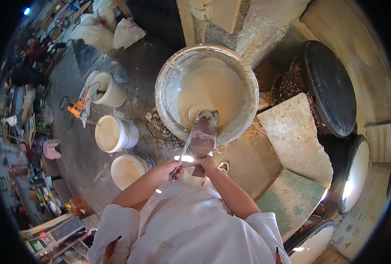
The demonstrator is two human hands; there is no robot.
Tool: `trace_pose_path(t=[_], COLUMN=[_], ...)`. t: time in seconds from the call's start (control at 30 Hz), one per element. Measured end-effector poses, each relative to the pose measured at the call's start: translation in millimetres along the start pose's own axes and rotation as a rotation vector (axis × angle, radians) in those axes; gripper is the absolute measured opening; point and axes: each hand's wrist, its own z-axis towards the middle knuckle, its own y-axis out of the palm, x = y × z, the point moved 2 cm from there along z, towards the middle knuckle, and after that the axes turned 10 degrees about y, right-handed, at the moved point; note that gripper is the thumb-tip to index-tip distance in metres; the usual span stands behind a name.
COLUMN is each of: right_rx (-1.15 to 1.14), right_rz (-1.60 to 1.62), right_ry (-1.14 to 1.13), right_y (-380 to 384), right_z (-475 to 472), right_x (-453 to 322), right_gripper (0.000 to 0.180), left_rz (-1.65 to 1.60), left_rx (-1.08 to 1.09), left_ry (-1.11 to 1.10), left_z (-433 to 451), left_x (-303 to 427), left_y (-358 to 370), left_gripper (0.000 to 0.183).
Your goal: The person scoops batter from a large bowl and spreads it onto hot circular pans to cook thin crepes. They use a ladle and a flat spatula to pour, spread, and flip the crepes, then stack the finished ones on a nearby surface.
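Observation:
A large round tub [250, 86] with a crusted rim holds cream-coloured liquid [212, 82]. Over its near edge reaches a dark brown, board-like tool [203, 135], its far end whitened with residue. My right hand [208, 165] grips the near end of that tool. In my left hand [171, 171] is the handle of a thin, long tool, whose shaft runs up beside the brown one towards a small round scoop or ladle [193, 113] at the liquid. The exact form of the scoop is partly hidden by the brown tool.
Several white buckets [132, 133] stand on the floor to the left, near an orange power mixer or drill [76, 107]. Rough boards [296, 132] and large dark round lids or discs [331, 89] are at the right. White sacks [94, 33] and a pink stool [51, 149] are further off; a person [35, 51] is at the far left.

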Motion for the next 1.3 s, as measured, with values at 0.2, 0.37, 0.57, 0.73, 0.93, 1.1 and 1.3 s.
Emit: trace_pose_path(t=[0.2, 0.37, 0.57, 0.73, 0.93, 1.1, 1.3], right_rx=[0.635, 0.799, 0.793, 0.810, 0.866, 0.811, 0.757], right_rz=[-0.864, -1.321, -1.445, -1.370, -1.030, -0.634, -0.417], right_ry=[-0.280, -0.122, -0.122, -0.185, -0.460, -0.547, -0.542], right_y=[-69, -157, -205, -204, -179, -168, -164], right_z=[-53, -89, -133, -163, -183, -181, -178], right_x=[4, 15, 6, -10, -3, -1, 3], right_gripper=[0.032, 0.039, 0.036, 0.064, 0.072, 0.053, 0.057], left_rz=[-0.218, 0.161, 1.258, 1.408, 1.299, 0.937, 0.280], left_rx=[0.041, 0.288, 0.738, 0.804, 0.733, 0.443, 0.024], left_ry=[0.161, 0.372, 0.857, 0.785, 0.857, 0.780, 0.331], left_z=[-25, -14, -29, -32, 4, 11, -2], left_x=[-29, -54, -64, -33, -7, -8, -1], left_y=[43, 34, 8, -5, -18, -28, -22], left_gripper=[0.021, 0.023, 0.024, 0.023, 0.020, 0.021, 0.017])
